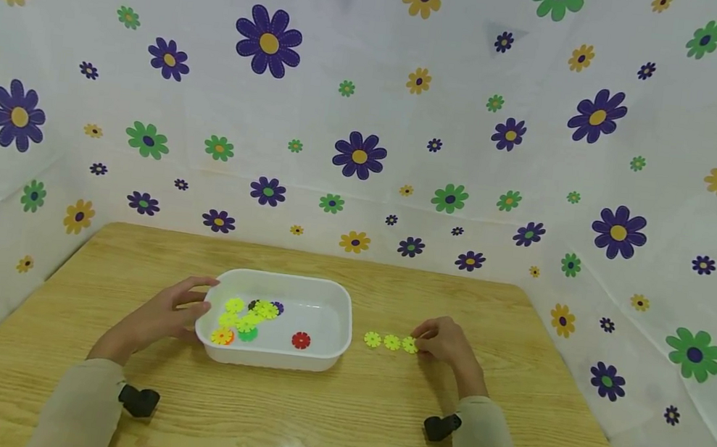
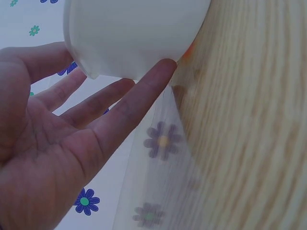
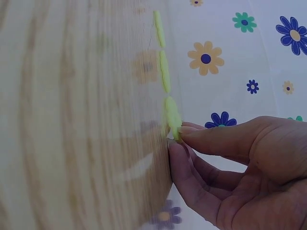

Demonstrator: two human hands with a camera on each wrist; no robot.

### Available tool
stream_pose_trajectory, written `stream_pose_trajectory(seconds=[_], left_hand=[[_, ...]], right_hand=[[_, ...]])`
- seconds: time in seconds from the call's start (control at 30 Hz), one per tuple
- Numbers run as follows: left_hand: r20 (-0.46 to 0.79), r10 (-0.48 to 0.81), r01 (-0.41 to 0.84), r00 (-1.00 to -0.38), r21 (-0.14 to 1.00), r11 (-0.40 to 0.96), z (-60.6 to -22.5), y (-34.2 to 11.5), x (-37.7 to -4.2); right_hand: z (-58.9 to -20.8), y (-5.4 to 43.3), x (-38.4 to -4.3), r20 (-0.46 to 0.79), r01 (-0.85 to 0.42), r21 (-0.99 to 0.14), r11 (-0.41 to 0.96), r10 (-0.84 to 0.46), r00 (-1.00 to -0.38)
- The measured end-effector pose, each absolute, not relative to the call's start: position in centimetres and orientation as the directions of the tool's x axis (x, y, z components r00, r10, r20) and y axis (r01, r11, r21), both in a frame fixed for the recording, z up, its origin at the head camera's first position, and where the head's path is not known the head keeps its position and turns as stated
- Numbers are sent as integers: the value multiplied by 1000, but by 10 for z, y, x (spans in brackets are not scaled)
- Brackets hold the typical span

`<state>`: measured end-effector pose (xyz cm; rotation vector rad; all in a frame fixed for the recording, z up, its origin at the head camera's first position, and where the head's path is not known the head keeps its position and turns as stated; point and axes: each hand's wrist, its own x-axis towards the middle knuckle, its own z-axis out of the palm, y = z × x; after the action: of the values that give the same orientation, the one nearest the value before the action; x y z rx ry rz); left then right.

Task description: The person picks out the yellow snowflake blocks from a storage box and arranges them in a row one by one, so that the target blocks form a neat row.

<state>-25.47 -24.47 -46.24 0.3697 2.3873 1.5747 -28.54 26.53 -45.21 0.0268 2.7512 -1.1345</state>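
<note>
On worktop (image 1: 370, 421), my right fingers (image 3: 213, 140) are edge-pinching yellow disc (image 3: 171, 114), likely light, stiff; left fingers (image 2: 139, 96) spread, touching tub (image 2: 129, 36).

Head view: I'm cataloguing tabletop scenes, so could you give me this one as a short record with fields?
surface: pale wooden table
container: white rectangular plastic tray with rounded corners
tray contents: yellow flower-shaped plastic discs clustered left over other colours, including green disc; red flower-shaped plastic disc apart
row: three yellow flower-shaped plastic discs, right of tray
left hand: touches tray's left end
right hand: pinches row's rightmost disc
</note>
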Motion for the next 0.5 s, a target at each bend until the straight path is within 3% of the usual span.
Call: stream_pose_trajectory(seconds=[0.5], left_hand=[[-67,354,77,-933,922,379,-462,-244,-254]], right_hand=[[-448,268,-284,-142,50,-692,721,-68,-988]])
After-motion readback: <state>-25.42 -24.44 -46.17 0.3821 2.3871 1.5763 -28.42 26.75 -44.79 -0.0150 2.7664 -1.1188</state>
